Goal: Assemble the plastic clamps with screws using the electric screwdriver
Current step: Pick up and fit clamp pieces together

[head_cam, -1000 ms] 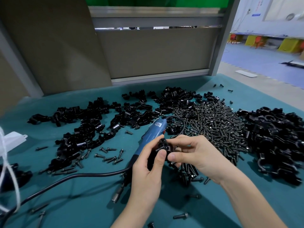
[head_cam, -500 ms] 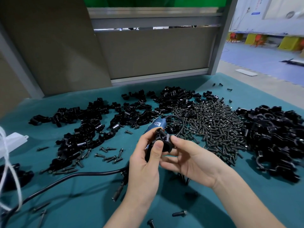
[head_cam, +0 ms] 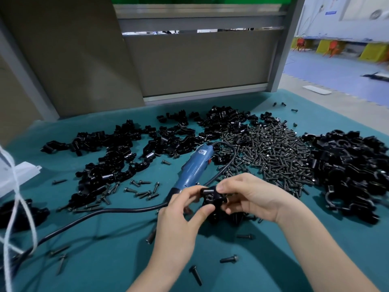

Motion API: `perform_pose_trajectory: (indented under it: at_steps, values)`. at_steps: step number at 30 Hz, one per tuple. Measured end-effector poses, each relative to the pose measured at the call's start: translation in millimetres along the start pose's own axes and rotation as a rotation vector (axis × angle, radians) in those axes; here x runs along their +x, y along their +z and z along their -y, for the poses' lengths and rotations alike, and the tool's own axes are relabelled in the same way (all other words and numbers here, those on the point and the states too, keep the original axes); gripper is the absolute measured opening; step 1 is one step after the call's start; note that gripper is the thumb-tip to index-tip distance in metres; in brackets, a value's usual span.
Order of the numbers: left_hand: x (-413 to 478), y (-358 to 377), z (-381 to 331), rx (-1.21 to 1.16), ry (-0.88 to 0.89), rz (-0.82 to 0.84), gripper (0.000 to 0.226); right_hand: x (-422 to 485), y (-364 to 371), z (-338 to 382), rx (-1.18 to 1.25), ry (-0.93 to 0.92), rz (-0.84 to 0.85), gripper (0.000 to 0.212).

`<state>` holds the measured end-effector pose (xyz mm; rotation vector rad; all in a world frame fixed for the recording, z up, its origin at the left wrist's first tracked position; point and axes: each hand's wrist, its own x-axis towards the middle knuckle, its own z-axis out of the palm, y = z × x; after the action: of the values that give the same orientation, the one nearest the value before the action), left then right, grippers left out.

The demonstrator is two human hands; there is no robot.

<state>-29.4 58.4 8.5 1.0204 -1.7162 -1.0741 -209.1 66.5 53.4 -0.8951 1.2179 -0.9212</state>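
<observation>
Your left hand (head_cam: 181, 224) and right hand (head_cam: 252, 197) both pinched one small glossy black plastic clamp (head_cam: 211, 198), its round screw hole facing you.

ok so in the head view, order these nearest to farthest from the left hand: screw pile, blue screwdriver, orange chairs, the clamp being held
1. Clamp: in the grip of the left hand, pinched by the right hand too.
2. Screwdriver: lying just behind the left hand.
3. Screw pile: farther back, to the right.
4. Orange chairs: far off, upper right.
</observation>
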Motion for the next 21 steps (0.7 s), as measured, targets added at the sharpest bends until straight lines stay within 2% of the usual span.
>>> perform_pose_trajectory:
  at_steps: [3, 7, 13, 21]
  values:
    - [-7.1, -0.7, 6.8, 0.021, -0.091, 0.016, 0.039, 1.8, -1.4, -3.1, -0.144, 0.055, 0.026, 0.009]
    - [-9.5, 2.1, 6.5, 0.016, -0.121, 0.033, 0.043, 1.0, -2.4, -3.6, -0.170, 0.051, 0.044, 0.012]
    - [-7.7, 0.5, 6.1, -0.023, -0.103, 0.011, 0.038, 1.9, -4.1, -4.8, -0.249, -0.150, 0.047, 0.013]
    - [-5.4, 1.3, 7.4, -0.075, -0.102, 0.023, 0.036, 3.2, -6.3, -7.0, -0.265, -0.198, 0.083, 0.018]
